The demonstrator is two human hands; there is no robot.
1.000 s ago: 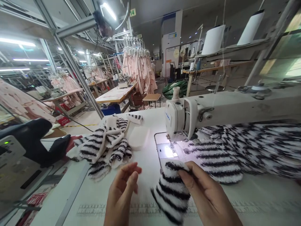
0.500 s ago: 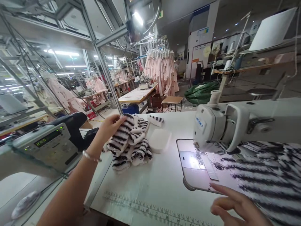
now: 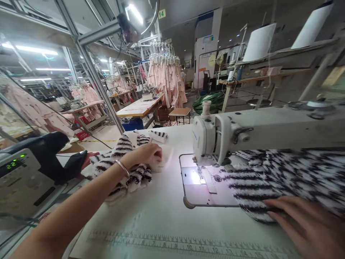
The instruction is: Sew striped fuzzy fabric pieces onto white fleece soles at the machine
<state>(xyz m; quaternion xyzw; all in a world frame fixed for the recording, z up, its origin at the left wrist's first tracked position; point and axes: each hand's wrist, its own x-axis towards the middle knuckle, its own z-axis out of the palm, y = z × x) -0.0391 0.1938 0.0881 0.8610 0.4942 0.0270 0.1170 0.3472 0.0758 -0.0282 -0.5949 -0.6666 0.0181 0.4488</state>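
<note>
Across the white tabletop (image 3: 167, 216) a sewing machine (image 3: 242, 133) is mounted along the right side, its head standing over a lit metal plate (image 3: 199, 187). A large striped fleece piece (image 3: 283, 180), black on white, is spread under the machine arm and reaches to the right edge of the tabletop. Toward the far left corner a pile of small striped pieces (image 3: 126, 162) is heaped, with a white pad (image 3: 164, 158) just beside it. A control box (image 3: 18, 180) with a green display is seen off the left edge, and a printed ruler (image 3: 172, 244) runs along the near edge.

The right hand (image 3: 307, 226) is laid flat, fingers spread, on the near rim of the large striped fleece piece, pressing it to the tabletop just right of the metal plate. The left hand (image 3: 147, 156) is stretched out to the pile, fingers curled down where the small striped pieces meet the white pad; whether anything is actually pinched cannot be told. A bracelet (image 3: 122, 168) is worn on that wrist.

The step in hand is judged to be the fetching of a small piece while the large one is held in place. The next move would call for one piece to be separated cleanly from the heap and brought to the needle without the large piece being shifted.
</note>
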